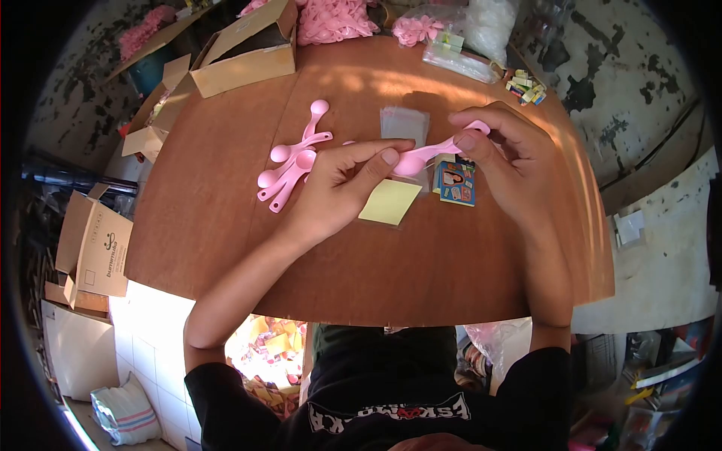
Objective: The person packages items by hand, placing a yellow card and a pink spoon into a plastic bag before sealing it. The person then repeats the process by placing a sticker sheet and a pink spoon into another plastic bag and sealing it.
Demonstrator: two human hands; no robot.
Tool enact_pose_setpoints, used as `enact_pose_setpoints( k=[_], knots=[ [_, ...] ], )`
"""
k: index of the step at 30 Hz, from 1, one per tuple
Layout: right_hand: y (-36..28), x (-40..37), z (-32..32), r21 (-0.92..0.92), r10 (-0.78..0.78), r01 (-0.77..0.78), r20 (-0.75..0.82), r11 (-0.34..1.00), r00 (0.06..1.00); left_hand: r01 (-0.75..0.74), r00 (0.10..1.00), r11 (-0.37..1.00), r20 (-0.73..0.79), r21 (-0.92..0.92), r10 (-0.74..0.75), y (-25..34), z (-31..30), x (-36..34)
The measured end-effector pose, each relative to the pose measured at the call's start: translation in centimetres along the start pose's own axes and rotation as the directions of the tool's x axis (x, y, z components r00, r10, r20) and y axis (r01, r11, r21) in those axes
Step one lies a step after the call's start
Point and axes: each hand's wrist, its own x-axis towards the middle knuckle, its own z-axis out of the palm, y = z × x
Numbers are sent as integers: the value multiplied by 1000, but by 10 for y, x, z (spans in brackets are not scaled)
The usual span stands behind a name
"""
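A pink plastic measuring spoon [427,154] is held across both hands above the table. My left hand [338,184] pinches at its bowl end with thumb and forefinger. The fingers of my right hand [511,154] are closed on the handle's far end. Below the left fingertips lies a yellow paper [391,201], with clear plastic around its edge. A blue printed card [457,183] rests under the spoon, left of my right palm. Clear plastic bags [404,124] lie behind the spoon. More pink spoons [289,167] sit in a loose pile left of my left hand.
Open cardboard boxes [247,52] stand at the table's back left. Along the back are pink items in a clear bag [335,21] and a clear plastic bundle [460,64]. Small yellow printed pieces [526,87] lie at the back right of the brown table [361,278].
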Motion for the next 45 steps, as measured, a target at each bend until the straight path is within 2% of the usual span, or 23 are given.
enact_pose_setpoints(
  k=[2, 4, 5, 6, 9, 11, 12, 17, 21, 23, 24, 26, 30, 32, 34, 37, 39, 41, 43, 44, 45],
  knots=[
    [-8, -3, -2, -65, -175, 173, -27, 983, 984, -36, 999, 999, -11, 37, 36, 14, 2, 2],
    [-17, -7, -2, -128, -206, 207, 19, 970, 978, -66, 998, 995, -19, 71, 68, 23, 5, 2],
    [-20, -8, -1, -189, -233, 242, 67, 952, 970, -21, 1000, 999, 11, 48, 21, 26, 6, 2],
    [-20, -10, 1, -190, -234, 243, 68, 951, 970, 24, 999, 999, 42, 28, -25, 28, 7, 2],
    [-18, -12, 3, -240, -194, 221, 130, 945, 972, -5, 1000, 999, 29, 40, 4, 15, 11, 1],
    [-14, -13, 5, -88, -133, 134, 9, 987, 991, -44, 999, 997, -15, 63, 45, 10, 13, 0],
    [-13, -13, 5, -89, -133, 133, 9, 987, 991, -18, 1000, 999, -20, 47, 19, 10, 12, -1],
    [-8, -12, 4, -198, -176, 176, 17, 964, 984, -1, 1000, 1000, -9, 3, 1, 11, 14, -3],
    [-12, -15, 10, -114, -163, 156, -48, 981, 985, 66, 998, 997, 3, -45, -66, 15, 14, -5],
    [-9, -16, 10, -241, -217, 210, -3, 948, 976, 70, 998, 996, 7, -59, -69, 12, 15, -5],
    [-8, -16, 10, -240, -212, 205, -2, 949, 977, 60, 998, 996, -2, -69, -60, 11, 16, -5],
    [-7, -15, 9, -288, -291, 290, 41, 913, 956, 52, 998, 995, -15, -82, -53, 10, 17, -6],
    [-1, -16, 7, -277, -323, 307, -12, 911, 946, 34, 999, 999, -3, -37, -34, 8, 17, -6],
    [0, -15, 5, -174, -279, 280, 30, 944, 960, 38, 999, 998, -17, -42, -39, 7, 17, -6],
    [5, -14, 5, -137, -279, 283, 46, 949, 959, -94, 995, 987, 3, 129, 95, 5, 15, -3],
    [4, -15, 2, -68, -256, 262, 89, 963, 963, -127, 991, 983, -21, 134, 131, 12, 20, -4],
    [2, -15, 1, -37, -241, 247, 117, 968, 963, -92, 995, 989, -14, 115, 94, 22, 22, -6],
    [0, -17, 2, -131, -292, 310, 141, 942, 946, -57, 998, 994, -6, 93, 57, 25, 24, -6],
    [3, -20, 3, -124, -283, 300, 135, 946, 950, -194, 981, 978, 4, 75, 195, 25, 26, -5],
    [3, -22, 3, -119, -274, 290, 128, 950, 953, -194, 981, 978, 5, 74, 194, 25, 27, -5],
    [2, -25, 3, -119, -273, 288, 128, 950, 953, -265, 963, 949, -7, 168, 270, 25, 27, -5]
  ],
)
